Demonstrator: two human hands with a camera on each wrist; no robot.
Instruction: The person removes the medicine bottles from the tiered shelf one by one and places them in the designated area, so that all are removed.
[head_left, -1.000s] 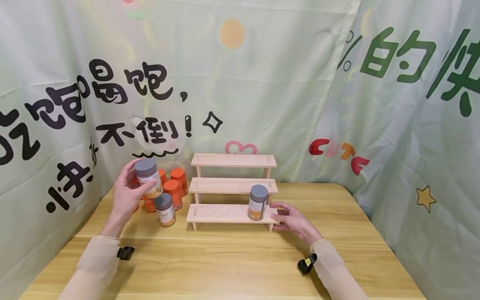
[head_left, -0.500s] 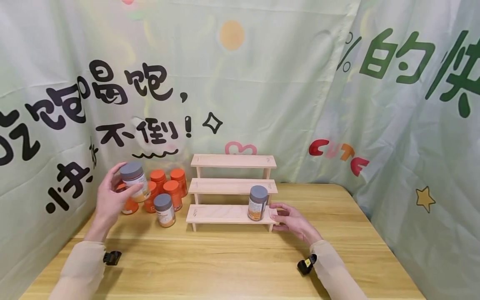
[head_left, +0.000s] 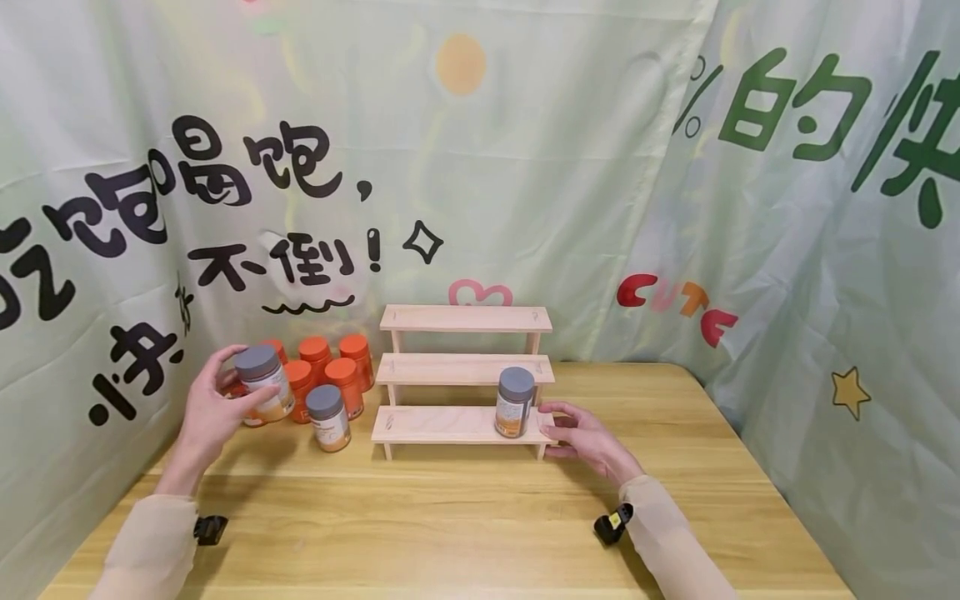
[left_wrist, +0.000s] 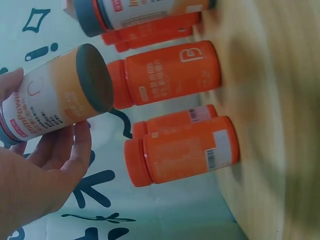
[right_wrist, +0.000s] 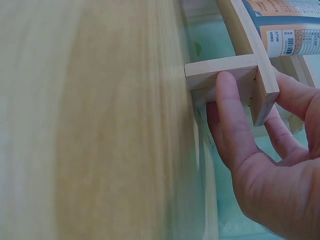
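Note:
My left hand [head_left: 213,408] grips a grey-lidded supplement jar [left_wrist: 52,95], held tilted above the table at the left. Behind it in the head view stand several orange jars [head_left: 342,387], partly hidden by the hand and the held jar. Another grey-lidded jar [head_left: 328,419] stands upright on the table in front of them. At the rack's right end, my right hand [head_left: 588,437] holds the bottom step of the three-step wooden rack [head_left: 442,423], fingers and thumb around its edge and leg in the right wrist view. A third grey-lidded jar [head_left: 514,402] stands upright on that step, near the right hand.
The wooden table [head_left: 450,525] runs up to a printed cloth backdrop [head_left: 525,167] at the back and sides. The rack's middle step [head_left: 450,368] and top step [head_left: 465,317] rise behind the bottom one.
My left hand has carried the grey-lidded jar to the left and then lower, nearer the table beside the orange jars. My right hand stays on the rack's end.

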